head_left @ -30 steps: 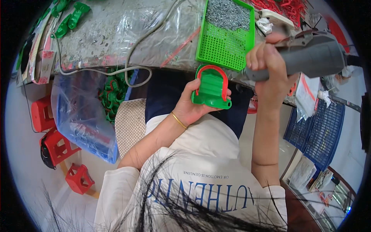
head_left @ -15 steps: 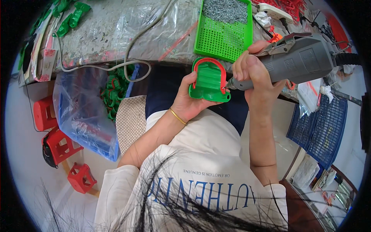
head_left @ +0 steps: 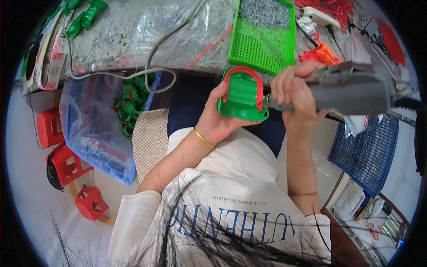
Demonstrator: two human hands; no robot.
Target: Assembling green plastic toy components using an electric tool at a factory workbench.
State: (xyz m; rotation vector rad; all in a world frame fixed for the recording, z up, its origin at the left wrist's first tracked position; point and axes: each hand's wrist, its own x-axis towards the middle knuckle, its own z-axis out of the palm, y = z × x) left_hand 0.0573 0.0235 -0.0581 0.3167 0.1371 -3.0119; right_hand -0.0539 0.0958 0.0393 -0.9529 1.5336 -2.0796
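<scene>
My left hand [head_left: 212, 115] is closed around the left and lower sides of a green plastic part [head_left: 240, 110], which has a red arched piece [head_left: 228, 75] along its rim. A thick grey electric screwdriver [head_left: 356, 95], blurred by motion, is gripped in my right hand [head_left: 302, 91]. Its narrow tip points left, at the lower right end of the red arch, where it appears to touch. The exact contact and any screw there are too small to make out. Both hands are above my lap, just before the bench edge.
On the bench, a bright green perforated tray [head_left: 262, 49] holds many small metal screws [head_left: 262, 13]. A grey cable [head_left: 153, 53] loops over the bench edge. Left below stands a blue crate [head_left: 126, 173] lined with clear plastic, with green parts inside. Red stools [head_left: 91, 204] stand on the floor at left.
The screwdriver's back end has swung downward, levelling the tool, while its tip stays at the red arch's lower right end. My left hand still holds the green part in nearly the same place.
</scene>
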